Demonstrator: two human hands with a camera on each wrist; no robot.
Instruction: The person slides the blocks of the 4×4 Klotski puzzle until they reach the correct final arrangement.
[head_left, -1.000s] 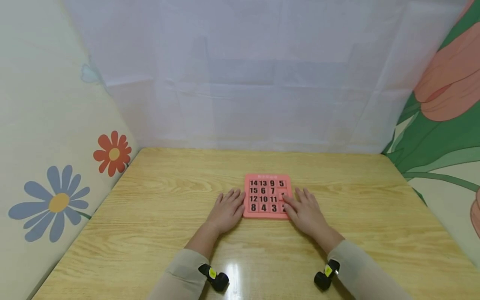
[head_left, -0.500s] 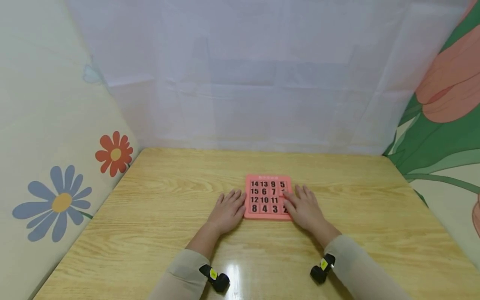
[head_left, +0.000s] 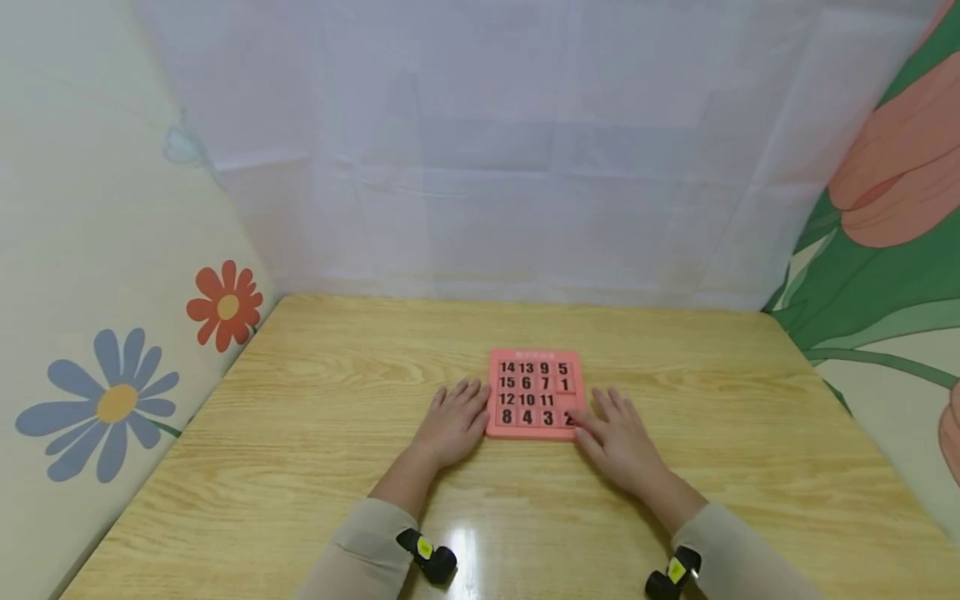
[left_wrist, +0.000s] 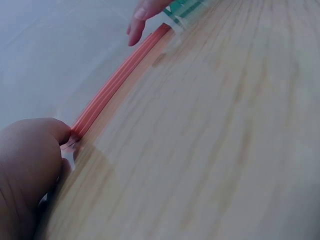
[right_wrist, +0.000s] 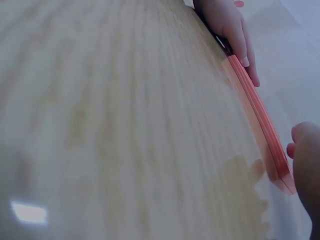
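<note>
1 desk (head_left: 300,400). 1 pink number-slide board (head_left: 525,434) lying flat on it, between 2 hands. Left hand (head_left: 450,423) against board's left edge, fingers extended; right hand (head_left: 621,442) at right edge, fingers spread. Both grips apart, not clamped. 2 black wrist cameras (head_left: 438,563). 15 numbered tiles (head_left: 527,400), 1 gap, third row far right; right index fingertip at tile 2 (head_left: 566,421), contact unclear.

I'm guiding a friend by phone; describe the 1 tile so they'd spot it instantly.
On the wooden table, between the left hand and right hand, lies a pink number puzzle. In its rightmost column, look second from the top. The 1 tile sits there, the only one reading just 1, right above the gap.
</note>
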